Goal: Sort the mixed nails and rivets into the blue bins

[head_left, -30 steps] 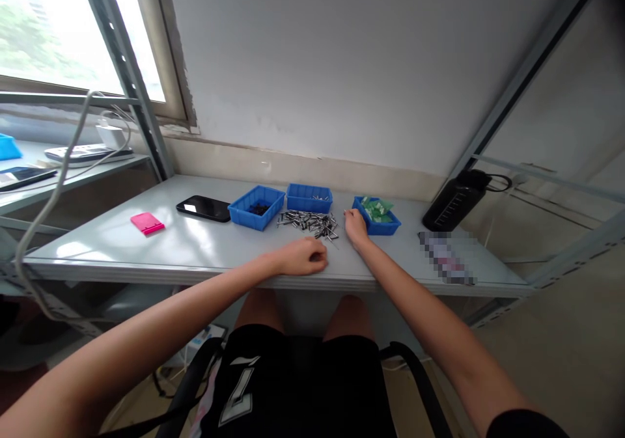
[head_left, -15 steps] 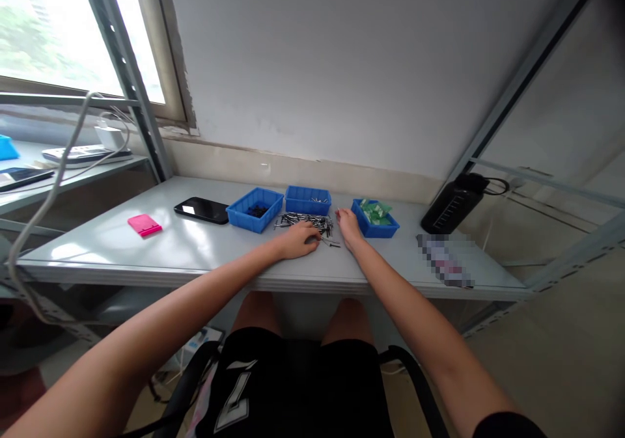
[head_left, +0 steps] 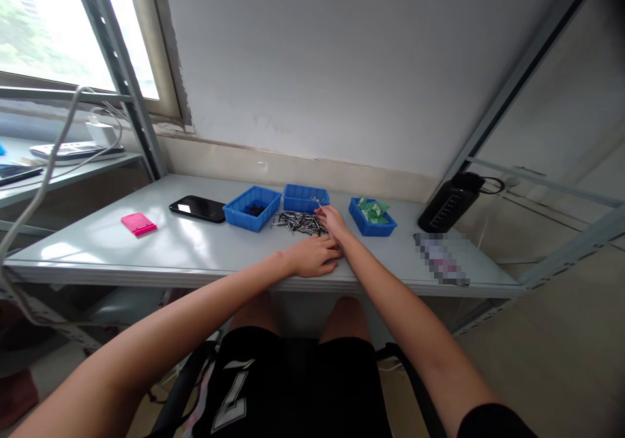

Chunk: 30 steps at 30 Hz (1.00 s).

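A pile of silver and dark screws (head_left: 299,222) lies on the grey table in front of the bins. My right hand (head_left: 333,222) is at the pile's right edge, just in front of the middle blue bin (head_left: 305,201). Its fingers are pinched, and a thin silver screw seems to stick up from the fingertips. A few silver pieces show inside that bin. My left hand (head_left: 315,256) rests palm down near the table's front edge, fingers stretched out and holding nothing visible. Its fingertips reach the right wrist; I cannot tell whether they touch.
The left blue bin (head_left: 252,211) holds small black parts, the right blue bin (head_left: 372,222) green packets. A phone (head_left: 198,208) and a pink case (head_left: 138,224) lie to the left. On the right stand a black bottle (head_left: 449,204) and a blurred-out item (head_left: 442,260).
My right hand has moved left, from beside the right bin to the pile by the middle bin. My left hand has drawn off the pile, toward the front edge and rightward, its fingers straightening.
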### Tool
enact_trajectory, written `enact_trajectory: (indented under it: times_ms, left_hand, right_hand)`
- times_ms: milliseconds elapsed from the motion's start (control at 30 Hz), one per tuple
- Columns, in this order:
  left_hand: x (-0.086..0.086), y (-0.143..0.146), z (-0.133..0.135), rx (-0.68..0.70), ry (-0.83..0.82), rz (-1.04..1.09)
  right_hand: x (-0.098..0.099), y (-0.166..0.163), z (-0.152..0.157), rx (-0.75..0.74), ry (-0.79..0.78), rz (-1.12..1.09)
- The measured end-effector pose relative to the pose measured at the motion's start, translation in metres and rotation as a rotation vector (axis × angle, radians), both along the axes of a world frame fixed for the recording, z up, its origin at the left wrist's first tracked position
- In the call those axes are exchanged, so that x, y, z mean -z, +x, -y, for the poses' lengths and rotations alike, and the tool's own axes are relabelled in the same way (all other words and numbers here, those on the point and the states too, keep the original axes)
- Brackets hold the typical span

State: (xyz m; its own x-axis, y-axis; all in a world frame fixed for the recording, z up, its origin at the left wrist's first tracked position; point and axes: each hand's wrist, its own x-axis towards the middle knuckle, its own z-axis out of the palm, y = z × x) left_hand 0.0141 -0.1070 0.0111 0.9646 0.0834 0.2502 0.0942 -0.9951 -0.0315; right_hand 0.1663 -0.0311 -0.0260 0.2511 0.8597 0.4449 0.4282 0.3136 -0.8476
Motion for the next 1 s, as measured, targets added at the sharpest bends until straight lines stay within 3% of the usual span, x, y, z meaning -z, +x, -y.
enact_trajectory:
  times_ms: [167, 300, 433, 567, 867, 1000]
  left_hand:
    - [0.003, 0.002, -0.016, -0.178, 0.083, 0.007]
    - [0.002, -0.003, -0.027, -0.242, 0.133, 0.015]
    - [-0.002, -0.017, -0.031, -0.225, 0.17, 0.022]
    - [-0.006, -0.027, -0.018, -0.114, 0.175, 0.009]
    - [-0.011, -0.007, 0.034, 0.113, 0.096, 0.003]
    - [-0.007, -0.021, 0.029, 0.064, 0.009, 0.027]
  right_hand:
    - [-0.01, 0.024, 0.012, 0.0, -0.132, -0.205]
    - [-0.011, 0.042, 0.031, 0.069, -0.172, -0.333]
    - [-0.001, 0.049, 0.058, 0.154, -0.137, -0.445]
    - [0.003, 0.042, 0.074, 0.165, -0.054, -0.536]
    - [-0.015, -0.009, 0.029, 0.066, 0.066, -0.68]
    - [-0.019, -0.029, 0.013, 0.099, 0.145, -0.699]
